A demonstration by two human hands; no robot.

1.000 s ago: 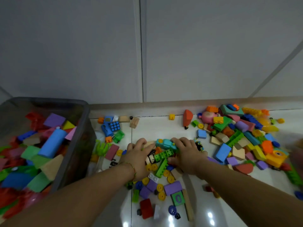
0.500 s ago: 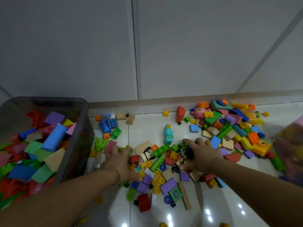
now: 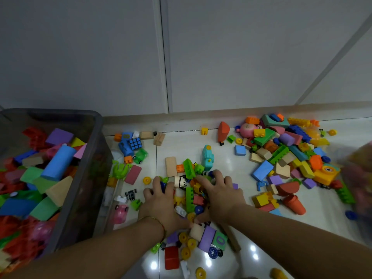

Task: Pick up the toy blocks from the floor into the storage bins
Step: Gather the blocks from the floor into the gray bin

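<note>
A grey wall [image 3: 80, 57] rises behind a glossy white floor [image 3: 181, 146]. At the left stands a dark see-through bin [image 3: 90, 178], well filled with blocks – a blue cylinder [image 3: 58, 162] lies near the top. More blocks sprawl in a wide pile [image 3: 281, 154] at the right by the wall, and a smaller heap [image 3: 190, 196] sits at the centre, just beside the bin.

Both hands are down on that heap, one on each side. The left hand [image 3: 161, 204] has its fingers [image 3: 156, 183] curled down, a blue piece showing between them – whether it grips that piece I cannot tell. The right hand [image 3: 221, 198] lies with its fingers [image 3: 216, 175] spread and lightly bent on top of the blocks, pinching none that shows. A thin bangle [image 3: 159, 223] circles the left wrist. A teal toy [image 3: 207, 158] lies just beyond the heap.
</note>
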